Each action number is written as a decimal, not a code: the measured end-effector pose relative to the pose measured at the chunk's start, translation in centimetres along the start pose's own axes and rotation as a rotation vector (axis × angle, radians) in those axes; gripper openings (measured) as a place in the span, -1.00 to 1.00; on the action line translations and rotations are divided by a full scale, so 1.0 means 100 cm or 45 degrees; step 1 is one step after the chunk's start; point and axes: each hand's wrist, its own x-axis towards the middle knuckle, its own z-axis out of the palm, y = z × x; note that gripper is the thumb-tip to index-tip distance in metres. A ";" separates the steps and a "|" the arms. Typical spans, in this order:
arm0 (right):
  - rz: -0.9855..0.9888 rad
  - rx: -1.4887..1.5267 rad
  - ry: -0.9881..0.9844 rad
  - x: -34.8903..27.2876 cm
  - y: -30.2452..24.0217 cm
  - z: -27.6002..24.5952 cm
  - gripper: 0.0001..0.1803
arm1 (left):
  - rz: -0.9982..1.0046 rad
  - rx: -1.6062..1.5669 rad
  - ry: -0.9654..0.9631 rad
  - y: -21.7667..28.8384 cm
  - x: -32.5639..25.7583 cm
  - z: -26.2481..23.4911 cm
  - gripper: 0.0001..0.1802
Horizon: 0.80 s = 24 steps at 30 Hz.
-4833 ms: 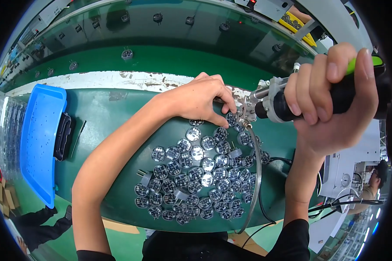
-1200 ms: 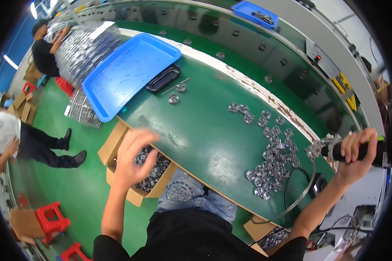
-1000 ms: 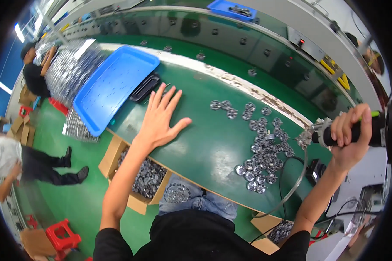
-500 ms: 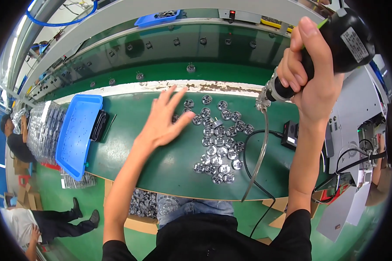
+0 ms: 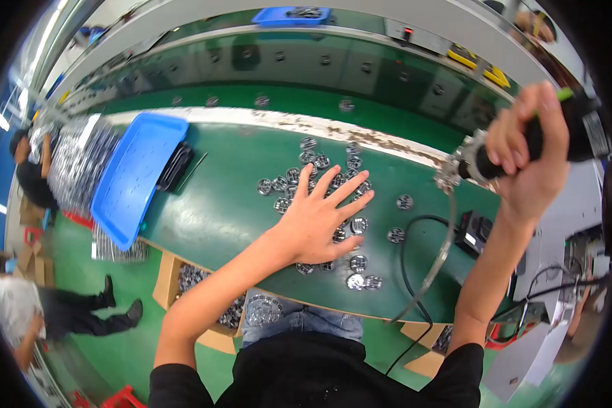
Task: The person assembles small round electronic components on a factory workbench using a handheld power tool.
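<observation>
My left hand (image 5: 313, 221) lies over a cluster of small round metallic-and-black parts (image 5: 359, 225), palm down, fingers spread. It hides some of them; others show around the fingers, on the green tabletop (image 5: 217, 211). At the right, my right hand (image 5: 534, 156) is wrapped round the grip of a black power screwdriver (image 5: 581, 129), thumb along its top. Its metal nose (image 5: 449, 173) points left, raised above the table, and a clear tube (image 5: 436, 265) hangs from it. Two round parts (image 5: 396, 235) lie apart, right of the cluster.
A tilted blue tray (image 5: 132, 177) stands at the left, with a black object (image 5: 177, 166) and thin rod (image 5: 194, 171) beside it. A black box (image 5: 476, 234) and cable sit right. Beyond, a green conveyor (image 5: 306, 102) carries spaced parts. A carton (image 5: 166, 279) of parts stands below the edge.
My left hand has moved right onto the round parts, and the cluster has shifted and spread. My right hand has lowered with the screwdriver and moved slightly right. The view has turned somewhat.
</observation>
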 end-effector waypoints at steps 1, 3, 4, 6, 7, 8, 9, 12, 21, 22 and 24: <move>0.053 0.081 -0.089 0.001 0.004 -0.007 -0.66 | -0.054 0.045 -0.002 -0.007 -0.017 -0.007 -0.21; 0.106 0.197 -0.234 0.006 0.000 -0.035 -0.66 | -0.119 -0.005 0.002 -0.018 -0.045 -0.019 -0.23; 0.131 0.271 -0.309 0.007 0.004 -0.043 -0.66 | -0.167 -0.052 -0.015 -0.025 -0.066 -0.025 -0.24; 0.071 0.180 -0.208 0.008 0.013 -0.056 -0.65 | -0.292 -0.011 -0.018 -0.037 -0.109 -0.041 -0.27; 0.054 0.159 -0.226 0.009 0.018 -0.062 -0.67 | -0.332 -0.061 0.010 -0.044 -0.130 -0.046 -0.30; 0.036 0.132 -0.237 0.010 0.020 -0.072 -0.68 | -0.364 -0.114 0.040 -0.046 -0.153 -0.051 -0.33; 0.034 0.158 -0.307 0.017 0.026 -0.090 -0.68 | -0.417 -0.108 0.039 -0.048 -0.177 -0.055 -0.33; 0.051 0.216 -0.288 0.027 0.035 -0.119 -0.69 | -0.544 -0.133 0.158 -0.059 -0.246 -0.050 -0.41; 0.059 0.082 -0.370 0.019 0.024 -0.091 -0.67 | -1.014 -0.151 0.281 -0.039 -0.328 0.003 -0.63; 0.064 0.118 -0.327 0.015 0.019 -0.074 -0.68 | -0.937 -0.147 0.495 -0.024 -0.302 0.003 -0.60; 0.032 0.110 -0.429 0.011 0.013 -0.058 -0.67 | -0.684 -0.218 0.759 0.005 -0.237 0.001 -0.48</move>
